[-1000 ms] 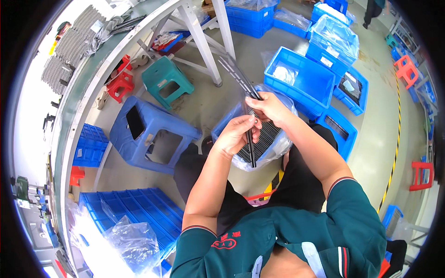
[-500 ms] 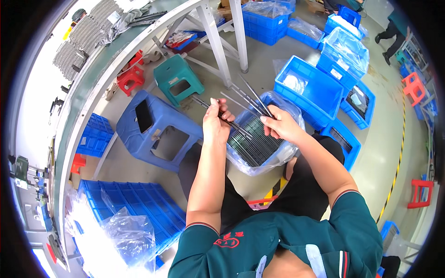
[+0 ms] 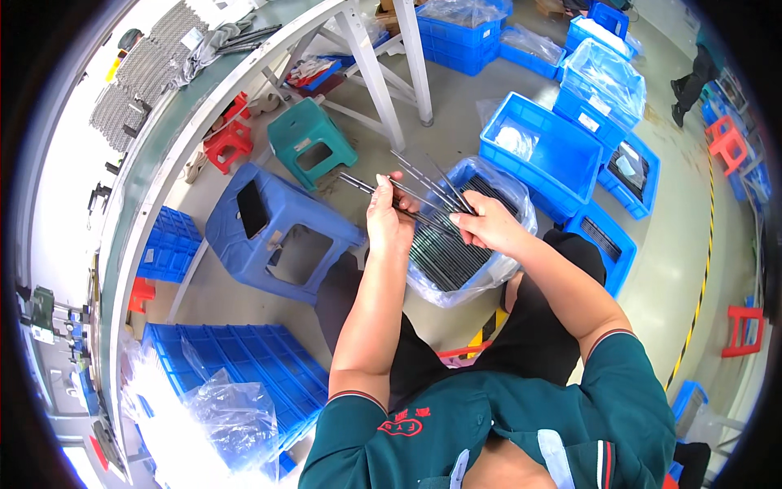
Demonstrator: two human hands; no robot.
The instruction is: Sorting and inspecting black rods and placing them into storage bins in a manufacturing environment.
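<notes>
Over a blue box lined with clear plastic (image 3: 521,277), my two hands are close together. My left hand (image 3: 389,220) is closed around a few thin black rods (image 3: 357,182), which stick out past the thumb toward the upper left. My right hand (image 3: 494,223) pinches a fanned bunch of similar dark rods (image 3: 423,180) near their lower ends, their tips pointing up and left. The two bunches cross between the hands. Below them the box holds many black rods (image 3: 448,262) lying side by side. Some rod ends are hidden behind my fingers.
To the left stands a blue stool (image 3: 305,216) with a black phone (image 3: 252,207) on its seat. A green stool (image 3: 305,130) is beside the bench leg (image 3: 371,77). Blue crates (image 3: 562,159) stand at the right, and stacked blue crates (image 3: 244,363) at the lower left.
My hands have come nearer each other, the right moving slightly left and down. The rods in my right hand now cross closer to those in my left.
</notes>
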